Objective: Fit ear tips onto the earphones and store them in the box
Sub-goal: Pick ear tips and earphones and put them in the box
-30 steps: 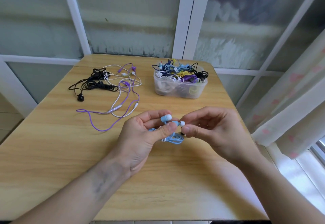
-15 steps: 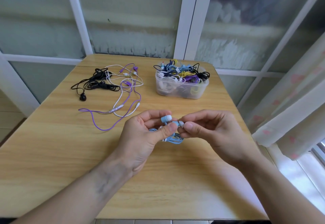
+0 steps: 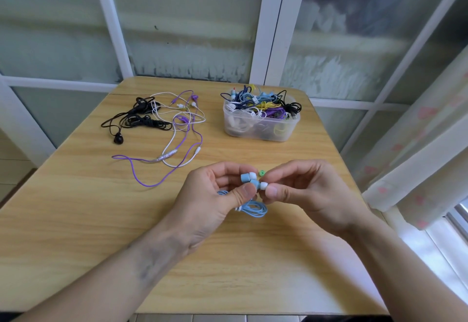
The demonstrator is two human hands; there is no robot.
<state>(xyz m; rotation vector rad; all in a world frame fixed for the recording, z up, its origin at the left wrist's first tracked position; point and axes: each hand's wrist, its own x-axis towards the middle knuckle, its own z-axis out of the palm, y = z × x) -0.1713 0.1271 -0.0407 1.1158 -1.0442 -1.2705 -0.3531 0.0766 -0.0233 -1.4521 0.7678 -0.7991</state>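
Note:
My left hand (image 3: pixel 215 195) grips a pair of light blue earphones (image 3: pixel 249 180) above the table's middle, both buds side by side with white ear tips on them. Their coiled blue cable (image 3: pixel 253 209) hangs below my fingers. My right hand (image 3: pixel 304 190) pinches the white tip of the lower bud between thumb and forefinger. A small green ear tip (image 3: pixel 261 172) lies on the table just behind the buds. The clear plastic box (image 3: pixel 260 129) stands at the back right, filled with several coloured earphones.
A tangle of black earphones (image 3: pixel 136 120), white earphones (image 3: pixel 177 149) and purple earphones (image 3: pixel 152 167) lies at the back left of the wooden table (image 3: pixel 76 207). Window frames stand behind the table and a curtain (image 3: pixel 417 157) hangs to its right.
My right thumb and forefinger have kept working at the lower bud's tip. The green ear tip now shows behind the buds. The view shifted slightly.

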